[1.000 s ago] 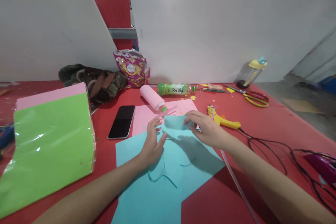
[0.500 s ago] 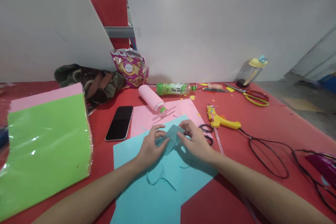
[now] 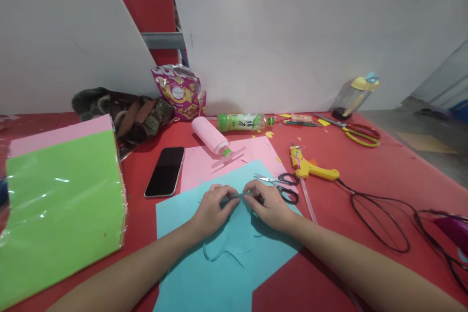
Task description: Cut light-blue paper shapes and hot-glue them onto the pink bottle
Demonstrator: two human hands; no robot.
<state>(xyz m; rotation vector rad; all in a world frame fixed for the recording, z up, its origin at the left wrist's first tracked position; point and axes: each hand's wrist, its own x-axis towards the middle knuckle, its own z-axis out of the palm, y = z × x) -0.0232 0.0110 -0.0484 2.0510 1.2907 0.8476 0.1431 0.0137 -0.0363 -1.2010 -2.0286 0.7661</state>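
Two hands, the left hand and the right hand, meet fingertip to fingertip, both pinching a small teal paper piece between them, over the teal sheet; an uneven pull might tear or crease it crooked; the small scissors just right of the right hand could nick a finger. Beyond the hands, a pink bottle lies on its side, its contents hidden; farther, a capped green tea bottle also lies flat; far right, a tilted tumbler holds dark liquid.

White partition boards; red table
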